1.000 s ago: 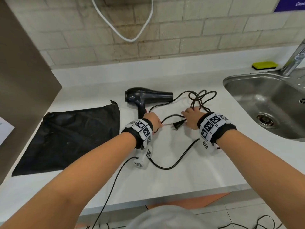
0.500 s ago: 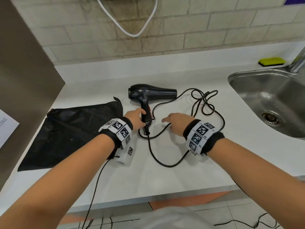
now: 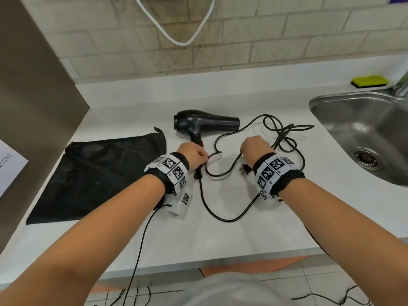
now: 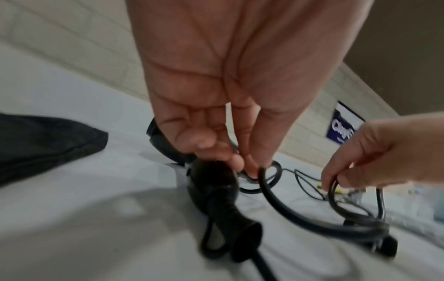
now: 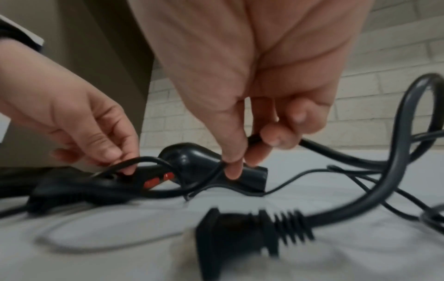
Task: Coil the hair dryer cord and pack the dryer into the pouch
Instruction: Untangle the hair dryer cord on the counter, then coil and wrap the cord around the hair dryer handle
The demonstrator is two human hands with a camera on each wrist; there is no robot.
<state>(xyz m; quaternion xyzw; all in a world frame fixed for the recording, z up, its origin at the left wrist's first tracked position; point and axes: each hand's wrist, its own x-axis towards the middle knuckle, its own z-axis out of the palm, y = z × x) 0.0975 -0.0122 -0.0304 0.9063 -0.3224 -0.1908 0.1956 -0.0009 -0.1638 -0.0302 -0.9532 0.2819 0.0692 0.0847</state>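
Observation:
The black hair dryer (image 3: 205, 123) lies on the white counter (image 3: 220, 239), handle toward me. My left hand (image 3: 204, 159) pinches a loop of the black cord (image 3: 223, 174) against the handle's end (image 4: 216, 182). Farther right, my right hand (image 3: 242, 152) pinches the same cord (image 5: 336, 157) between thumb and fingers, just above the counter. The plug (image 3: 246, 168) lies loose under my right wrist, large and blurred in the right wrist view (image 5: 240, 233). More cord lies tangled (image 3: 284, 133) to the right. The flat black pouch (image 3: 99, 173) lies left of the dryer.
A steel sink (image 3: 331, 102) is at the right, with a yellow-green sponge (image 3: 369, 81) behind it. A brown panel (image 3: 33, 96) walls the left side. A white cable (image 3: 176, 40) hangs on the brick wall. A thin wire (image 3: 141, 239) drops over the counter's front edge.
My left hand went from the cord near the plug to the dryer's handle end. My right hand let go, reached left open, and now pinches the cord; the plug lies free.

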